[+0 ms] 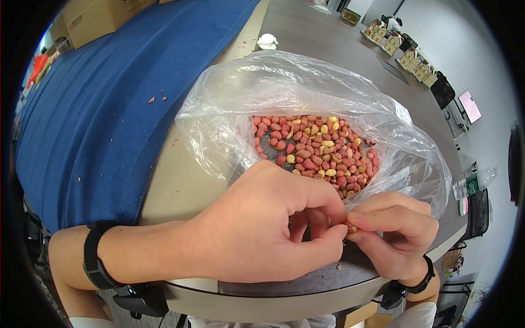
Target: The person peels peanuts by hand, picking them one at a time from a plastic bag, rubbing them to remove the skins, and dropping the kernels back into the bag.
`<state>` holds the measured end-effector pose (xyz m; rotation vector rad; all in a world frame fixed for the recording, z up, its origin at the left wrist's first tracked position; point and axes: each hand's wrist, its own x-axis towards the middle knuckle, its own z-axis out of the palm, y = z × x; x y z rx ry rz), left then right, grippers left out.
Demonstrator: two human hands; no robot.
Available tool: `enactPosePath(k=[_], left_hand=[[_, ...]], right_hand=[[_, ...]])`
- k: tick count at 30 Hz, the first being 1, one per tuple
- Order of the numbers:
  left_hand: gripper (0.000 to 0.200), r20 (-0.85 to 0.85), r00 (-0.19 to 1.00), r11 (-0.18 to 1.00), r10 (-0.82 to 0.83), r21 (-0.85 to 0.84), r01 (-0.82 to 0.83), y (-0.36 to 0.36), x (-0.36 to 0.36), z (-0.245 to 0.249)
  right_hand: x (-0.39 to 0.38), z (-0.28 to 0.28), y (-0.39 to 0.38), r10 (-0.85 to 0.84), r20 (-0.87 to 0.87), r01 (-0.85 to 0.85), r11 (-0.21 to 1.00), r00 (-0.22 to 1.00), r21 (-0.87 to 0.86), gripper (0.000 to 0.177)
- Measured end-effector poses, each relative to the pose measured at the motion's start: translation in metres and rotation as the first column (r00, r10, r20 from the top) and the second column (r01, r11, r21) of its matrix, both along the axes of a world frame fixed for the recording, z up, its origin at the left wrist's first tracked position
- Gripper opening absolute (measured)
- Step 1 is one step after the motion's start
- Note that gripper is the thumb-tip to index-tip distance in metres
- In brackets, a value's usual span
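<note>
- Head view: my right hand [396,232] holds one small peanut [351,228] pinched between thumb and forefinger, just past the near edge of the heap.
- My left hand [262,218] is narrow, thumb and forefinger nearly meeting right beside that peanut; I cannot tell whether the tips grip any of it.
- As I judge it, the right pinch should be firm enough to steady the peanut but light enough not to crush it or shoot it away. The left fingertips do best with small, short moves, low over the counter [339,44], so anything dropped lands close by.
- A small crumb [339,267] lies below my fingertips, near the front edge.
- Beyond my hands lie many peanuts [306,153], mostly red-skinned, a few pale yellow. A clear plastic bag [273,82] surrounds them, its crumpled film close to my right knuckles; I'd watch that it doesn't snag. I cannot tell whether film runs beneath them.
- Farther out, blue cloth [109,109] with scattered flecks is on my left, a white crumpled piece [267,41] sits past the bag, and a bottle [476,183] is to the right.
</note>
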<state>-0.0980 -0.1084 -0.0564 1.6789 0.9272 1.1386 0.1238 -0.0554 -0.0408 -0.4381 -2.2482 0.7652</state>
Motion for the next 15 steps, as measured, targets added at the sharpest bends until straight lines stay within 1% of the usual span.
enactPosePath(k=[4, 6, 10, 12, 15], left_hand=[[0.01, -0.023, 1.0, 1.0, -0.014, 0.024, 0.014, 0.0017, -0.0008, -0.0026], [0.009, -0.019, 1.0, 0.996, -0.012, 0.084, 0.014, 0.0019, -0.0008, -0.0042], [0.009, -0.023, 1.0, 0.996, -0.021, 0.082, 0.023, 0.0015, -0.0025, -0.0037], [0.01, -0.041, 0.999, 0.995, -0.011, 0.103, 0.016, 0.0018, -0.0031, -0.0033], [0.011, -0.032, 0.999, 0.996, -0.018, 0.086, 0.02, 0.002, -0.0033, -0.0031]], right_hand=[[0.0005, 0.0004, 0.0005, 0.005, 0.013, -0.006, 1.0, 1.0, 0.025, 0.027], [0.0008, -0.0004, 0.0008, 0.009, 0.022, -0.01, 0.999, 1.0, 0.054, 0.027], [0.0007, -0.0008, 0.0008, 0.01, 0.027, -0.011, 0.998, 1.0, 0.055, 0.027], [-0.0001, -0.0005, 0.0001, 0.013, 0.015, -0.013, 1.0, 1.0, 0.016, 0.026], [0.0001, -0.0004, -0.0004, 0.018, 0.004, -0.018, 1.0, 1.0, -0.02, 0.026]])
